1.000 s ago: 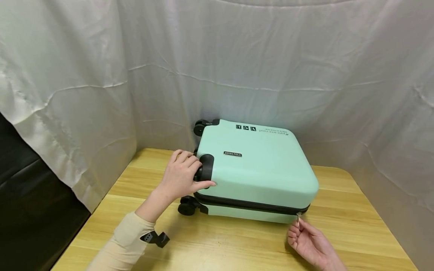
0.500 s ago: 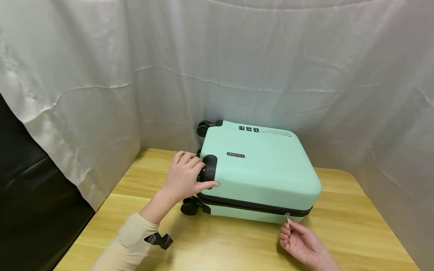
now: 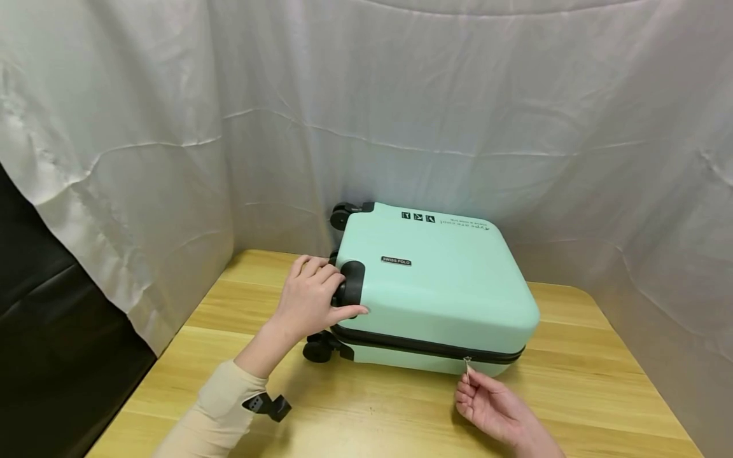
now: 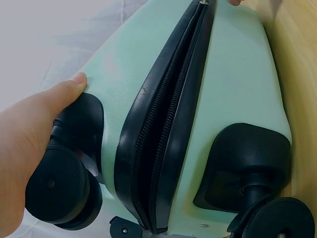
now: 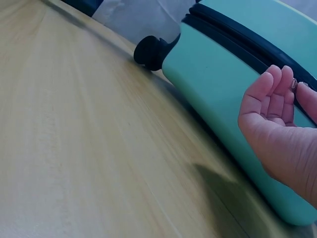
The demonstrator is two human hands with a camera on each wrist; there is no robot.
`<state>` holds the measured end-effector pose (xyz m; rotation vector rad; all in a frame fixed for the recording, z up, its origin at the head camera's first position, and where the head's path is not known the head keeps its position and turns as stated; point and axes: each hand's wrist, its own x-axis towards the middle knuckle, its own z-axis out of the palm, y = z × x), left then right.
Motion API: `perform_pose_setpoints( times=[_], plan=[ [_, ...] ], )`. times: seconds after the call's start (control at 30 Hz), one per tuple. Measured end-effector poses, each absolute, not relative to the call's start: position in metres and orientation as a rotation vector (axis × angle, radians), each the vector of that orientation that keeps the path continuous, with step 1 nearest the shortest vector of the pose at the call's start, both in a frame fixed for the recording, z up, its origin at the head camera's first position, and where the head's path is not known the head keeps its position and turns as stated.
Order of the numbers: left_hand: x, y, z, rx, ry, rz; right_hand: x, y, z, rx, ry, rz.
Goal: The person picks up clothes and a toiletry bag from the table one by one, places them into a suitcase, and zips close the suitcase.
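Note:
A mint-green hard-shell suitcase [image 3: 446, 280] lies flat on the wooden table, its wheels to the left. My left hand [image 3: 309, 296] grips its near upper wheel corner, fingers over the black wheel [image 4: 52, 183] and thumb along the shell. At the near side's right end, my right hand [image 3: 492, 407] pinches the metal zipper pull [image 3: 467, 369] between thumb and curled fingers. Up close in the left wrist view, the black zipper [image 4: 171, 106] shows its two rows of teeth parted from the slider [image 4: 203, 2] down to the wheel end.
The wooden table [image 3: 378, 420] extends around the suitcase. Pale grey curtains [image 3: 458, 95] hang close behind and at both sides. Black material [image 3: 57, 324] shows at the left. A black strap device [image 3: 268, 405] sits on my left wrist.
My right hand has drawn the zipper pull leftward along the suitcase's near side, away from the right corner. The left hand keeps its hold on the wheel corner.

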<state>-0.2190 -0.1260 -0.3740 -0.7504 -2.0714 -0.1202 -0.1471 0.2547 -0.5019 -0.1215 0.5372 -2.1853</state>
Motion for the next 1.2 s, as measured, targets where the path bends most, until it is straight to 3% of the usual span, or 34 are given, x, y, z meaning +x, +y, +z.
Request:
perform_pose_setpoints(
  times=[1.2],
  plan=[
    [-0.221,-0.124,-0.379,-0.754,-2.069,-0.142,-0.154,0.187,-0.489,-0.039,0.859,-2.107]
  ],
)
